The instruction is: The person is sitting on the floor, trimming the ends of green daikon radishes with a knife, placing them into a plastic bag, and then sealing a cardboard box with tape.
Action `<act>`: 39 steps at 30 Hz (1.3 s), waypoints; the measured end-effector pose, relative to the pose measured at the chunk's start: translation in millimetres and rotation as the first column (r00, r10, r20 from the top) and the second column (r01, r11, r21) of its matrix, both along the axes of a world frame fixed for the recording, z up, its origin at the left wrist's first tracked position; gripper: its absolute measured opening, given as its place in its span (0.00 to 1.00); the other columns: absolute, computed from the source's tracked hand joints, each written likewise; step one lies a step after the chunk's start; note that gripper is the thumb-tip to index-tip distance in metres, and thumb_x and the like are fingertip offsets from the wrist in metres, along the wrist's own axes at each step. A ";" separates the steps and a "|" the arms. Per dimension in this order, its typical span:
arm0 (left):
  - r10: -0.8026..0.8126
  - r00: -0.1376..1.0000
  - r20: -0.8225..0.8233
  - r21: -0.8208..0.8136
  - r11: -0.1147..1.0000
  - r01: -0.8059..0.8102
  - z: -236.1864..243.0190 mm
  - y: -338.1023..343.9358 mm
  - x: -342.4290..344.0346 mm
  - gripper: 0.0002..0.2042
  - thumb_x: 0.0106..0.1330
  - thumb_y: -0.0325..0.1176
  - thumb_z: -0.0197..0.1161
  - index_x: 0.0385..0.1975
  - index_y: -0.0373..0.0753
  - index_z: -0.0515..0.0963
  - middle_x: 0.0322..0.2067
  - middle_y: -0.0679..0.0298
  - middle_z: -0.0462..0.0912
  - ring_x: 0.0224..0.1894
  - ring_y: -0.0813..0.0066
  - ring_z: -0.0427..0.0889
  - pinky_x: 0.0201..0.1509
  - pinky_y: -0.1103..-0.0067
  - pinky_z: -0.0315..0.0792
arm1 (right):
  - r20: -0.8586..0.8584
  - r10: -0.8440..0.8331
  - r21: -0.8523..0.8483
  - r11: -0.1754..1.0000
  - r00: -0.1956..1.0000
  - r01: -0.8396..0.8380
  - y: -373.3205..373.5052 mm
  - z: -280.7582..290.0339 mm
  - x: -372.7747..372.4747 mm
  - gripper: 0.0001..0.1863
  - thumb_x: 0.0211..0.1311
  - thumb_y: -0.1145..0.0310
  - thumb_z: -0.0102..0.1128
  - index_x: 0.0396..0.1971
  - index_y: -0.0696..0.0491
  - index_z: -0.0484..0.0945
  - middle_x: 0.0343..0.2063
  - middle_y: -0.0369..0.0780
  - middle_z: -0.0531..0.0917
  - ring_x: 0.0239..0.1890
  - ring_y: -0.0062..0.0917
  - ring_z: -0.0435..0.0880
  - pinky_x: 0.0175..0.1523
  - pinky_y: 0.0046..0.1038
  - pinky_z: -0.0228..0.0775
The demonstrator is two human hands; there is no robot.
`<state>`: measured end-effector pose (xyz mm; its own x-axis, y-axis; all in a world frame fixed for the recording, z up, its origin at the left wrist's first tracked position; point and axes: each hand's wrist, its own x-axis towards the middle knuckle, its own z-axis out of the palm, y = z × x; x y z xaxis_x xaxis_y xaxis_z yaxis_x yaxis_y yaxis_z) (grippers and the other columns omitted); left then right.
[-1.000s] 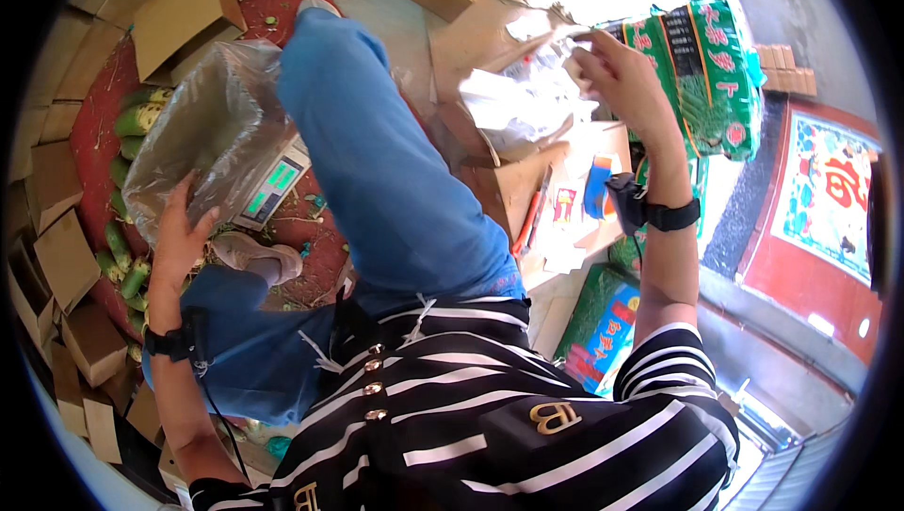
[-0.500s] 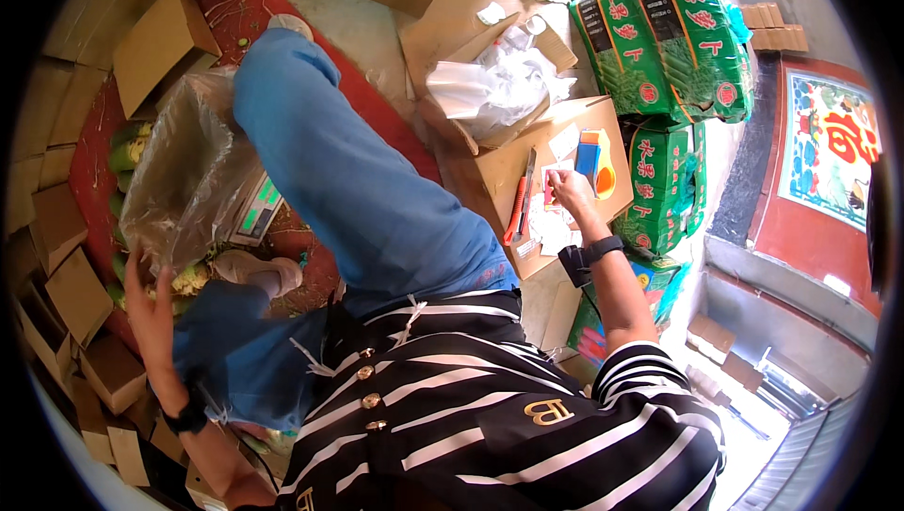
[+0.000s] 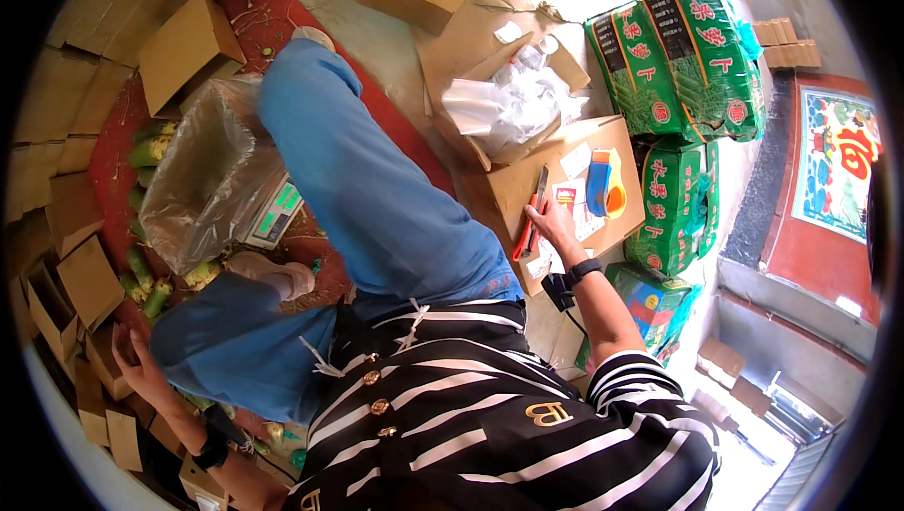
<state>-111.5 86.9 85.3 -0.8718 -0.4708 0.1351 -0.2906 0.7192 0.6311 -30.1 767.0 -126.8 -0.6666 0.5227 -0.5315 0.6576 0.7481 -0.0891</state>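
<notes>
My right hand is over a cardboard box, its fingers closed on a red-handled utility knife with a dark front end. Beside the fingers lie red-and-white paper labels. Just past them is a blue tape dispenser with an orange-yellow roll. Low on the left, my left hand hangs beside my bent knee with fingers loosely curled and apart, nothing visible in them. Farther ahead, a clear plastic bag stands open against a digital scale.
Long green vegetables lie on the red mat around the bag. Cardboard boxes crowd the left side. Green printed sacks are stacked at the right. White plastic bags fill an open box beyond the labels.
My right hand has moved from the labels left and nearer onto the utility knife. My left hand has drawn back from the clear bag toward me. The whole view has shifted slightly.
</notes>
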 end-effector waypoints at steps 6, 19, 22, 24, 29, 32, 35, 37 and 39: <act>0.061 0.992 -0.114 0.094 0.994 -0.051 6.5 18.4 5.3 0.19 0.66 0.34 0.55 0.52 0.30 0.67 0.51 0.57 0.72 0.52 0.70 0.72 0.53 0.77 0.66 | 0.005 0.010 0.017 1.000 1.000 -0.011 14.7 8.2 -14.3 0.30 0.51 0.40 0.52 0.35 0.56 0.76 0.29 0.50 0.81 0.36 0.42 0.81 0.42 0.39 0.70; 0.308 0.951 -0.039 0.089 0.949 -0.304 -41.6 -53.3 112.9 0.23 0.61 0.34 0.59 0.53 0.29 0.64 0.44 0.54 0.75 0.45 0.71 0.74 0.49 0.78 0.67 | -0.748 0.430 0.153 0.853 0.506 -0.499 -84.2 153.1 -184.3 0.13 0.62 0.65 0.51 0.21 0.56 0.67 0.15 0.45 0.72 0.17 0.38 0.70 0.24 0.34 0.61; 0.341 0.932 0.122 0.129 0.926 -0.356 -61.3 -53.1 148.5 0.23 0.61 0.33 0.59 0.52 0.28 0.64 0.43 0.55 0.75 0.42 0.72 0.74 0.44 0.77 0.69 | -0.794 0.449 0.136 0.789 0.411 -0.600 -150.9 184.5 -219.4 0.11 0.62 0.67 0.51 0.24 0.58 0.69 0.18 0.46 0.73 0.20 0.37 0.70 0.27 0.32 0.62; 0.319 0.931 0.179 0.175 0.920 -0.349 -76.9 -39.4 162.5 0.21 0.59 0.32 0.59 0.51 0.30 0.65 0.41 0.55 0.76 0.38 0.70 0.75 0.41 0.76 0.70 | -0.827 0.388 -0.004 0.720 0.407 -0.694 -188.2 200.3 -239.9 0.09 0.63 0.68 0.50 0.27 0.58 0.71 0.20 0.45 0.73 0.21 0.34 0.72 0.28 0.31 0.63; 0.274 0.869 0.413 0.208 0.900 -0.383 -129.8 -32.8 205.1 0.23 0.57 0.37 0.60 0.51 0.32 0.66 0.41 0.48 0.77 0.41 0.56 0.78 0.43 0.70 0.72 | -0.903 0.263 -0.151 0.543 0.338 -0.826 -283.0 279.4 -252.9 0.08 0.61 0.70 0.51 0.37 0.57 0.74 0.29 0.38 0.77 0.27 0.18 0.76 0.30 0.18 0.68; 0.236 0.833 0.501 0.293 0.859 -0.420 -135.0 -12.3 189.0 0.25 0.56 0.37 0.61 0.52 0.32 0.66 0.42 0.47 0.76 0.42 0.57 0.78 0.44 0.70 0.72 | -0.988 0.014 -0.133 0.454 0.156 -0.881 -301.0 364.2 -234.8 0.16 0.59 0.69 0.46 0.45 0.60 0.72 0.31 0.41 0.76 0.25 0.21 0.76 0.30 0.18 0.69; 0.268 0.796 0.543 0.276 0.838 -0.470 -132.2 -5.1 216.1 0.25 0.56 0.38 0.61 0.52 0.32 0.66 0.44 0.47 0.76 0.42 0.58 0.78 0.44 0.70 0.72 | -0.900 0.239 -0.376 0.000 0.365 -0.927 -343.5 465.6 -204.2 0.20 0.56 0.76 0.47 0.50 0.62 0.65 0.34 0.44 0.75 0.23 0.23 0.77 0.30 0.18 0.72; 0.274 0.806 0.524 0.260 0.850 -0.458 -132.5 -1.4 221.1 0.25 0.56 0.38 0.61 0.52 0.32 0.67 0.44 0.47 0.76 0.42 0.58 0.78 0.45 0.70 0.71 | -0.923 0.336 -0.248 -0.139 0.189 -0.959 -363.1 477.7 -194.1 0.20 0.56 0.76 0.47 0.50 0.62 0.66 0.33 0.44 0.75 0.23 0.23 0.77 0.30 0.18 0.72; 0.270 0.829 0.490 0.259 0.863 -0.434 -138.0 -0.4 222.6 0.25 0.57 0.38 0.61 0.52 0.33 0.67 0.43 0.48 0.76 0.41 0.57 0.78 0.45 0.70 0.71 | -0.929 0.353 -0.173 -0.162 0.106 -0.971 -372.6 479.3 -192.4 0.20 0.56 0.76 0.48 0.50 0.62 0.66 0.33 0.44 0.75 0.24 0.23 0.77 0.31 0.18 0.72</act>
